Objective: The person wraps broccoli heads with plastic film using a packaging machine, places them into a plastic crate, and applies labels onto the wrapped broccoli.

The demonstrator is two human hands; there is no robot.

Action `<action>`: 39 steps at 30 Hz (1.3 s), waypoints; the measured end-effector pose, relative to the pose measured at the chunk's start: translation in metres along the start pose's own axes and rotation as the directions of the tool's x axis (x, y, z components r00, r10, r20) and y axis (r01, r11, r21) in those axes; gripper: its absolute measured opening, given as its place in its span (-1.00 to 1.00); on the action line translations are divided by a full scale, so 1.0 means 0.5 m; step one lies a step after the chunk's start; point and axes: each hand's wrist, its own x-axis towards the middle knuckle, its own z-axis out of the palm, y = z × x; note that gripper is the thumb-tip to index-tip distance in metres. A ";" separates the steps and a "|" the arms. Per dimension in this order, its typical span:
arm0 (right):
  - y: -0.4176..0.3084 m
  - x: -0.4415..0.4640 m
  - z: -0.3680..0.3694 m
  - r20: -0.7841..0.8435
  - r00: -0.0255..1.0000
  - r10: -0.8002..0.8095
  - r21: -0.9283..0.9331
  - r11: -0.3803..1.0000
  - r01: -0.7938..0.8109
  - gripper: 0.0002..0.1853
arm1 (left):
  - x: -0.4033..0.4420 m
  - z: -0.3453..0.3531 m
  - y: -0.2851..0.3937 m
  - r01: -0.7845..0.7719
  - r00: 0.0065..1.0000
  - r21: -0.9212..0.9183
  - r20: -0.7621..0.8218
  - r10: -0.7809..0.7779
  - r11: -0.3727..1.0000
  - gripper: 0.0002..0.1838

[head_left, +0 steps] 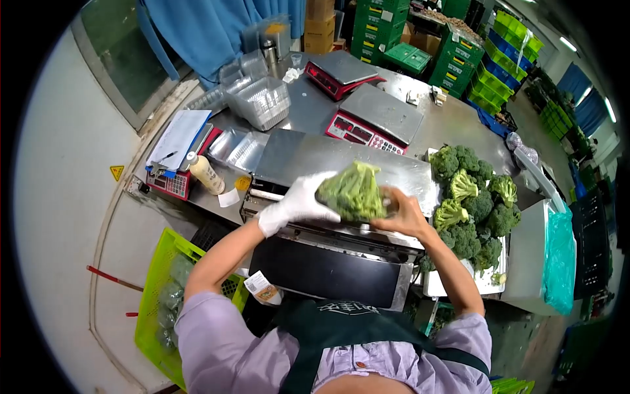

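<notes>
A broccoli head point(354, 192) is held between my two hands, its pale green stalks turned up toward me. It has a glossy look, as though clear film covers it, though the film's edges cannot be made out. My left hand point(305, 200), in a white glove, grips its left side. My right hand point(401, 213), bare, curls round its right side. Beneath the hands lies a wrapping machine point(328, 269) with a dark flat plate at the front. A metal surface with clear film point(394, 172) stretches just behind the broccoli.
Several loose broccoli heads point(478, 203) fill a white tray at right. Two red scales point(371, 134) stand behind. Clear plastic trays point(259, 104), a bottle point(205, 173) and a clipboard point(180, 139) are at left. A lime-green crate point(154, 315) holding wrapped produce stands low left.
</notes>
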 end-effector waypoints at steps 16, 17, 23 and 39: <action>-0.006 -0.272 0.191 0.703 0.420 0.574 0.352 0.232 -0.907 -0.36 | -0.304 0.060 0.112 0.980 0.025 0.071 0.882 -0.470 0.186 0.15; -0.028 -0.285 0.170 0.601 0.550 0.580 0.396 0.383 -0.835 -0.34 | -0.343 0.075 0.086 0.989 0.078 -0.008 0.877 -0.475 0.148 0.17; -0.067 -0.382 0.165 0.134 0.969 0.206 0.218 0.948 -0.232 -0.69 | -0.414 0.077 0.169 0.918 0.382 -0.296 0.478 -0.791 0.265 -0.23; 0.071 -0.316 0.322 -0.172 0.978 -0.114 -0.446 0.895 0.026 -0.90 | -0.391 0.250 0.011 0.402 0.896 0.291 -0.321 -0.307 0.868 -0.88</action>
